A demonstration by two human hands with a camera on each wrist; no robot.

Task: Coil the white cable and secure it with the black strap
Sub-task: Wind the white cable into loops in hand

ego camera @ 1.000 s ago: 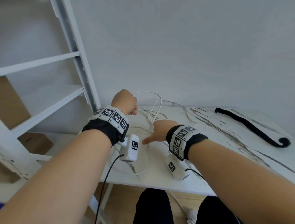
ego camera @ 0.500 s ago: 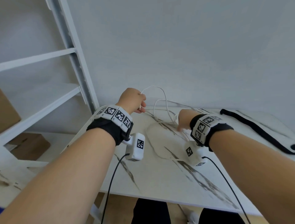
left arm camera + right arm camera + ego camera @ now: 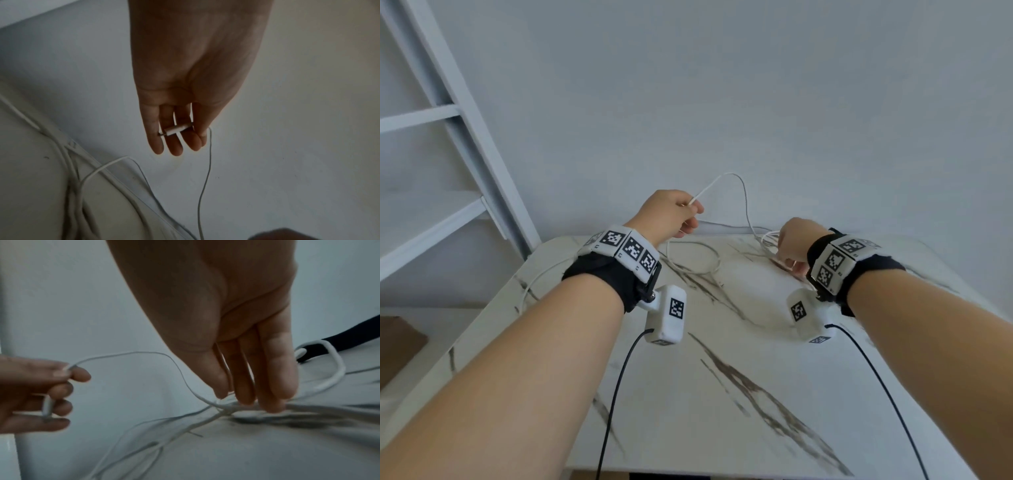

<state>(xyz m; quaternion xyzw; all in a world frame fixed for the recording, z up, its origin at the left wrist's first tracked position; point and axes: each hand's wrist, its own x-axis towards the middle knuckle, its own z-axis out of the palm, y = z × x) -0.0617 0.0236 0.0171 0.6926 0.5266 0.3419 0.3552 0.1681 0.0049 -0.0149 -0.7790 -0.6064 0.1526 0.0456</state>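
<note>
The thin white cable [image 3: 743, 195] arcs up from the marble table [image 3: 722, 394] between my hands, and more of it lies in loose loops on the tabletop [image 3: 700, 262]. My left hand [image 3: 674, 214] is raised above the table's far left and pinches the cable at its white plug [image 3: 177, 129]. My right hand [image 3: 792, 245] is at the far edge, straight fingers [image 3: 257, 392] pointing down onto several crossing cable strands [image 3: 226, 410]. The black strap [image 3: 349, 339] lies just beyond that hand, under a cable loop. It does not show in the head view.
A white shelf frame [image 3: 482, 164] stands left of the table, with a plain wall close behind. Black leads [image 3: 616, 394] hang from both wrist cameras over the near half of the tabletop.
My right hand has moved right and away from me to the cable strands at the far edge. The left hand has risen slightly with the cable end. The strap has left the head view.
</note>
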